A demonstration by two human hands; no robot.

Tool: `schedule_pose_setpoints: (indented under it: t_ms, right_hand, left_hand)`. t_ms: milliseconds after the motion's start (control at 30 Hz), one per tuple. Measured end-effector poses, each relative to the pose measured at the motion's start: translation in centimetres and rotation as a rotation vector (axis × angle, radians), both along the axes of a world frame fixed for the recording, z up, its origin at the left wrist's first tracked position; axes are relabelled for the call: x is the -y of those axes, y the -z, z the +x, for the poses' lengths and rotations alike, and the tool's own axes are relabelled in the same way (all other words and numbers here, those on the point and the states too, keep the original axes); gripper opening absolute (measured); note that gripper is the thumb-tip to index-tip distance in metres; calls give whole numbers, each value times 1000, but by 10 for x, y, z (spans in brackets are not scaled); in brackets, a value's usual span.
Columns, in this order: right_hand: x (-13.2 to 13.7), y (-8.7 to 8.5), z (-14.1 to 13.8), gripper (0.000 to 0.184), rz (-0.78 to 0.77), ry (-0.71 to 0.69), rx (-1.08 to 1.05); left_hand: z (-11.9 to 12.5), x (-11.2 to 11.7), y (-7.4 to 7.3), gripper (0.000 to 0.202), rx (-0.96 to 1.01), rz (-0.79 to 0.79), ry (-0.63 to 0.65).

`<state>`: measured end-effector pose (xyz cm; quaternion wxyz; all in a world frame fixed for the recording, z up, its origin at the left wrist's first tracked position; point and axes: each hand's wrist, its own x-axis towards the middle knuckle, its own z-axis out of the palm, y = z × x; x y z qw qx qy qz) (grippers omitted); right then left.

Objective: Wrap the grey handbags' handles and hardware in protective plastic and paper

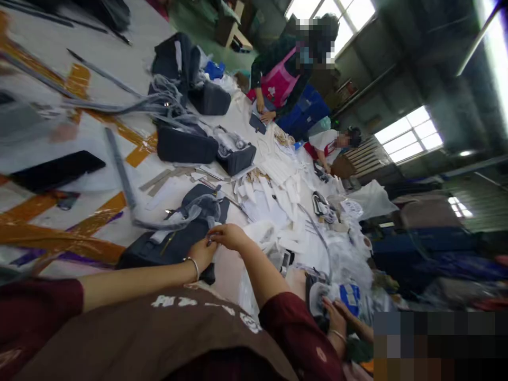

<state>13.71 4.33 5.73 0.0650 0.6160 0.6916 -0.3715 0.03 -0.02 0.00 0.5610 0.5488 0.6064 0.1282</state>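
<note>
A dark blue-grey handbag lies on the table right before me, with a gold zip and a plastic-wrapped strap over its top. My left hand is at the bag's right end, its fingers pinched together. Against it, my right hand is also closed, thumb and fingertips meeting the left fingertips. Whatever small thing sits between the fingertips is too small and blurred to make out.
More dark handbags stand farther up the table. A black phone lies left, near orange tape. White paper pieces cover the middle. Co-workers work along the far side; another person's hands are at lower right.
</note>
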Motion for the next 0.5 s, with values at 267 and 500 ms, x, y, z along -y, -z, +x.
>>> schedule_pose_setpoints:
  t_ms: [267, 500]
  right_hand:
    - [1, 5, 11, 89, 38, 223, -23]
    - [26, 44, 16, 73, -49, 548, -615]
  left_hand:
    - [-2, 2, -8, 43, 39, -13, -27]
    - [-3, 1, -13, 43, 64, -27, -41]
